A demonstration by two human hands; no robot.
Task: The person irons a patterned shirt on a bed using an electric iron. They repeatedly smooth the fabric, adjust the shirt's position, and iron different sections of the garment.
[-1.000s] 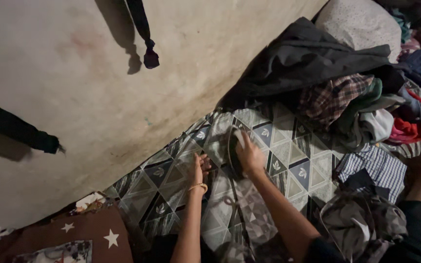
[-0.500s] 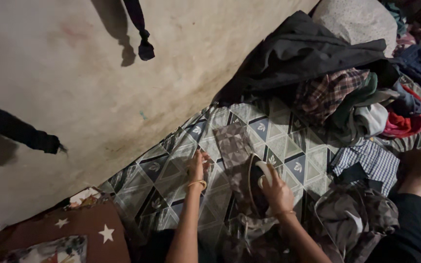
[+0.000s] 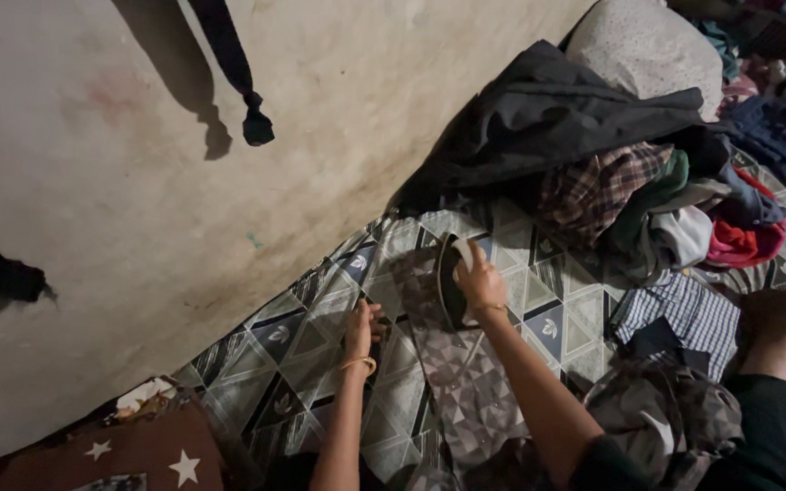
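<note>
The iron [image 3: 450, 280] sits farther up the cloth [image 3: 466, 382] than it did half a second ago, when it was drawn back close to the person's body; it is now back near where it was a full second ago. The right hand [image 3: 479, 284] is closed around the iron's handle, arm stretched out over the cloth. The left hand [image 3: 362, 327] has hardly moved: it lies on the left edge of the cloth, fingers bent and pressing down, with a thin gold bangle [image 3: 358, 365] on the wrist. Whether those fingers pinch the fabric or only press on it is not clear in the dim light.

The cloth is a grey patterned piece laid out flat, running from the person's lap up toward the iron. It rests on a sheet [image 3: 302, 341] printed with triangles and small leaf shapes, which covers the surface the person works on. To the right, just beside the cloth, lies a pile of clothes [image 3: 657, 200]: a dark jacket on top, a plaid shirt, red and pale pieces, and a checked shirt nearer the person. A pale pillow [image 3: 648, 45] sits behind the pile. A bare, stained wall [image 3: 138, 182] runs along the left of the sheet. At bottom left a brown cushion [image 3: 147, 450] with white stars touches the sheet's edge.
</note>
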